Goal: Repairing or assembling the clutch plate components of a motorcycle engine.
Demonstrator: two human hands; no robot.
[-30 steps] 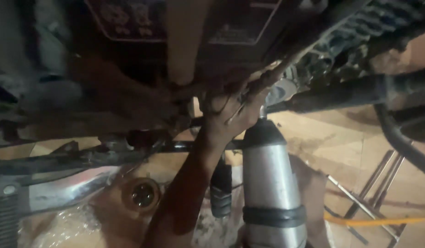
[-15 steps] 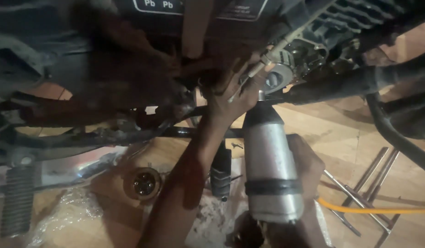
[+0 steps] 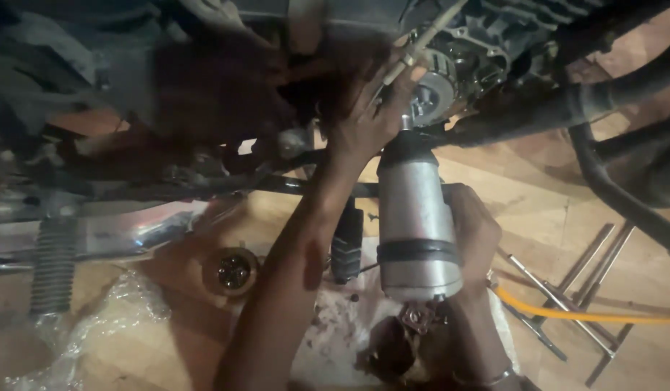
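We see no labels, signs or screens. The only packaging is a crumpled clear plastic bag lying on the wooden floor at lower left, pale and glossy.

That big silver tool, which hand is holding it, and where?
The right hand wraps round the silver power tool at its body's lower side. The left hand rests near its tip.

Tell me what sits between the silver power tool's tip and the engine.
Nothing visible does. The tool, held in the right hand, points up at the engine; the left hand rests beside its tip, not across it.
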